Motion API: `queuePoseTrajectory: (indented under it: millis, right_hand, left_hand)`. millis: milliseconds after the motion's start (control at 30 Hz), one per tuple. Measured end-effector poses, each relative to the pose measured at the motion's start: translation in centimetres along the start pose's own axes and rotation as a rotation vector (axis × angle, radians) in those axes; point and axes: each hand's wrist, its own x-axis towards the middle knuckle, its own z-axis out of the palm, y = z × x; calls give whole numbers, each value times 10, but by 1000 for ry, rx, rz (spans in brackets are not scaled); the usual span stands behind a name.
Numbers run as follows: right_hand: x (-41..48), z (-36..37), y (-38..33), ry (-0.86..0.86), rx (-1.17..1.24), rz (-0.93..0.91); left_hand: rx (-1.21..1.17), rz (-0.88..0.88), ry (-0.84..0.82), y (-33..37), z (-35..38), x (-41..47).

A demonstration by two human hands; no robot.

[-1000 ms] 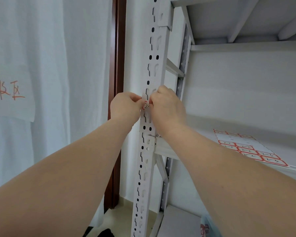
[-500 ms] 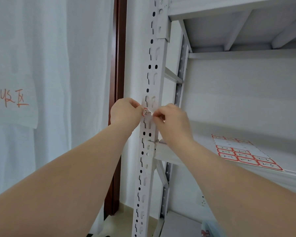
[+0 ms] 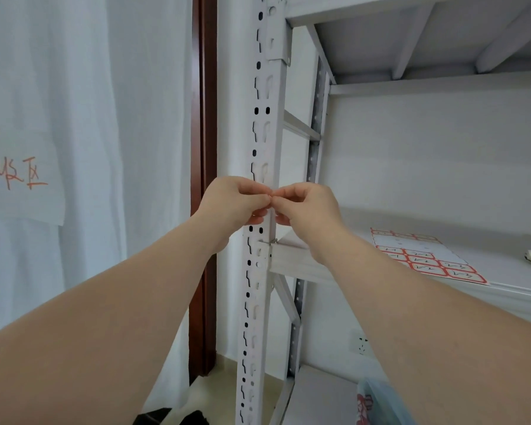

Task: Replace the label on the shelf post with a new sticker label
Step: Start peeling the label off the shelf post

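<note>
**A:** where's everything relative to the shelf post (image 3: 265, 142)?

**B:** Left hand (image 3: 232, 204) and right hand (image 3: 307, 208) meet right in front of it, fingertips pinched together. A speck of red shows between them, too small to call it the label. Sticker sheet (image 3: 423, 259) lies on the shelf (image 3: 503, 271) right of the post. Curtain (image 3: 83, 118) hangs left of it.

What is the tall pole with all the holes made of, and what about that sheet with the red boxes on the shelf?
The pole looks like metal painted white: thin, folded at a sharp corner, with clean punched slots and round holes. The sheet looks like paper, probably sticker labels: flat, thin, white, with red-bordered boxes, some marked in dark ink, and blank rows near the top. The shelf under it looks like the same white painted metal, though that is less certain.
</note>
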Motion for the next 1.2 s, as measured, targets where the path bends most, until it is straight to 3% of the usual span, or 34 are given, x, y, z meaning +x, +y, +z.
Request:
queuePoseTrajectory:
  millis: [767, 967, 1200]
  right_hand:
    - [-29, -27, -37, -16, 136, 100]
    - [-41, -32, -43, -17, 102, 84]
    - [-54, -43, -55, -15, 69, 64]
  left_hand:
    - [12, -8, 3, 38, 10, -27]
    - [48, 2, 83, 49, 11, -35]
    - [23, -13, 55, 65, 13, -47]
